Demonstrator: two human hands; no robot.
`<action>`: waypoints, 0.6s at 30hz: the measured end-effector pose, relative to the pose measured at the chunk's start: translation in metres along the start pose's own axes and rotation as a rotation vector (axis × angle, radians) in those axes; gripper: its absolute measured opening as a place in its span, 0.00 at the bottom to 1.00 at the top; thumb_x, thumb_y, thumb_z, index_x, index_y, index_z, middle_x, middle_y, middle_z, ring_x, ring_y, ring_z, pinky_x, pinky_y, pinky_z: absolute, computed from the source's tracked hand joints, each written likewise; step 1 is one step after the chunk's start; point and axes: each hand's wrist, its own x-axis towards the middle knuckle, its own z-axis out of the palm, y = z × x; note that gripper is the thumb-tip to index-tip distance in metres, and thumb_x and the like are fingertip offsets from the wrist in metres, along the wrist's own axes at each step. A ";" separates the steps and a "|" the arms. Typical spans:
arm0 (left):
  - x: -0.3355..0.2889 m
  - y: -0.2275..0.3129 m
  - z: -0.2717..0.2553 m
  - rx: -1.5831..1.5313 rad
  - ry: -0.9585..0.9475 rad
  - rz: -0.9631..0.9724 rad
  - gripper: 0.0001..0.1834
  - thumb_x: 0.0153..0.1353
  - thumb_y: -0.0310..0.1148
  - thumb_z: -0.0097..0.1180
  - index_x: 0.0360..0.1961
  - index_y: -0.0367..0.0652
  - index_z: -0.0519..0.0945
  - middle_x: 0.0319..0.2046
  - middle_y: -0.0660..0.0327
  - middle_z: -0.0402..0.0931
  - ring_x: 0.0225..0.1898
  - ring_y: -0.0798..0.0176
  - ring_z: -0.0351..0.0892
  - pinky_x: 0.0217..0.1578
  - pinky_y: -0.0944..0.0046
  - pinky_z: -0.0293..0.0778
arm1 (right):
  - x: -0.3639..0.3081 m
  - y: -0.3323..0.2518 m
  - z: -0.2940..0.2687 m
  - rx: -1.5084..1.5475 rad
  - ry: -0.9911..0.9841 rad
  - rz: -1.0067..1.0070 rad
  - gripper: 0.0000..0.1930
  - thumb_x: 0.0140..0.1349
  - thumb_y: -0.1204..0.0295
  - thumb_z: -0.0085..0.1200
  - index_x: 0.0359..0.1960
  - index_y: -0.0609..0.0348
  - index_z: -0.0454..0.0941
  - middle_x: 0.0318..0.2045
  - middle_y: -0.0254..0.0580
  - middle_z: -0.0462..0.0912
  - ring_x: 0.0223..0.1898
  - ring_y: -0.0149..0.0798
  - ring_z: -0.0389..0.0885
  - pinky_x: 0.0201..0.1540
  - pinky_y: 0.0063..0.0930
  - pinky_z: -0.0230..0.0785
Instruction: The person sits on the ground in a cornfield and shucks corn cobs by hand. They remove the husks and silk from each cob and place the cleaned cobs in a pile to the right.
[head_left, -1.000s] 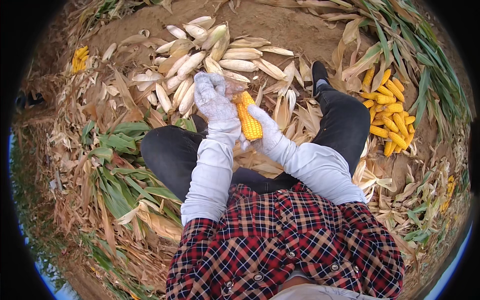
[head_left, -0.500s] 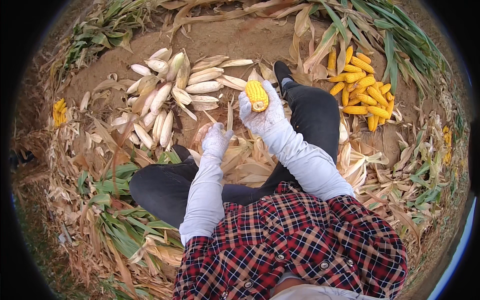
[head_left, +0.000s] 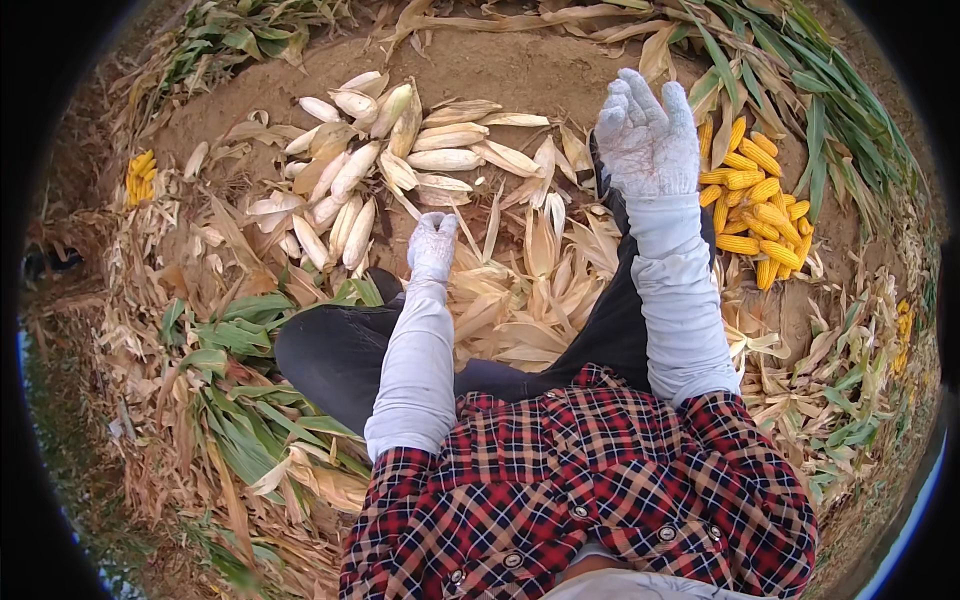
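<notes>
My left hand (head_left: pixel 433 246), in a whitish glove, is closed in front of the unhusked ears. A thin, pale, pointed stick (head_left: pixel 408 205) juts from its fist; its exact kind is hard to make out. My gloved right hand (head_left: pixel 648 140) is stretched out over my right leg, palm up, fingers extended, with nothing in it. Just right of it lies a heap of bare yellow corn cobs (head_left: pixel 762 205). Ears of corn in pale dry husks (head_left: pixel 352 172) lie in a loose pile ahead and to the left.
Stripped husks (head_left: pixel 530 300) cover the ground between my bent legs. Green and dry corn stalks (head_left: pixel 815 90) lie at the far right, with more leaves (head_left: pixel 250 400) by my left knee. Smaller groups of yellow cobs show at the far left (head_left: pixel 140 178) and right edge (head_left: pixel 903 338).
The yellow corn cob has left my right hand, which has swung out to the right toward the cob heap and opened. My left hand stays closed near the same place.
</notes>
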 end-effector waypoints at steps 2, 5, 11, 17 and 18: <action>0.008 -0.017 -0.001 -0.008 -0.056 -0.108 0.26 0.63 0.54 0.61 0.50 0.43 0.84 0.46 0.49 0.87 0.52 0.48 0.85 0.55 0.53 0.76 | 0.007 0.023 0.001 -0.217 -0.022 0.077 0.25 0.76 0.53 0.49 0.59 0.65 0.73 0.44 0.55 0.84 0.41 0.49 0.85 0.43 0.45 0.84; 0.013 -0.037 -0.005 0.012 -0.104 -0.220 0.28 0.62 0.55 0.62 0.50 0.42 0.85 0.44 0.46 0.87 0.50 0.45 0.86 0.54 0.51 0.77 | 0.015 0.039 0.001 -0.390 -0.036 0.173 0.26 0.79 0.53 0.45 0.64 0.64 0.71 0.42 0.53 0.83 0.38 0.46 0.83 0.42 0.43 0.82; 0.062 -0.117 0.010 0.333 -0.234 -0.467 0.32 0.66 0.57 0.53 0.51 0.38 0.86 0.55 0.41 0.81 0.59 0.42 0.81 0.58 0.46 0.76 | 0.020 0.039 -0.024 -0.447 0.126 0.147 0.27 0.79 0.54 0.44 0.63 0.68 0.74 0.42 0.47 0.86 0.37 0.40 0.85 0.39 0.34 0.80; 0.111 -0.170 -0.017 0.347 0.329 -0.387 0.23 0.63 0.48 0.60 0.47 0.37 0.80 0.46 0.42 0.82 0.50 0.39 0.83 0.53 0.44 0.79 | 0.019 0.051 -0.015 -0.583 0.071 0.171 0.30 0.82 0.53 0.35 0.69 0.68 0.67 0.43 0.47 0.86 0.35 0.39 0.85 0.37 0.33 0.82; 0.116 -0.174 -0.027 0.416 0.397 -0.382 0.23 0.63 0.47 0.60 0.47 0.38 0.79 0.45 0.43 0.81 0.51 0.38 0.82 0.53 0.44 0.78 | 0.019 0.054 -0.013 -0.608 0.097 0.169 0.30 0.82 0.53 0.34 0.69 0.69 0.67 0.42 0.47 0.86 0.34 0.38 0.86 0.35 0.32 0.83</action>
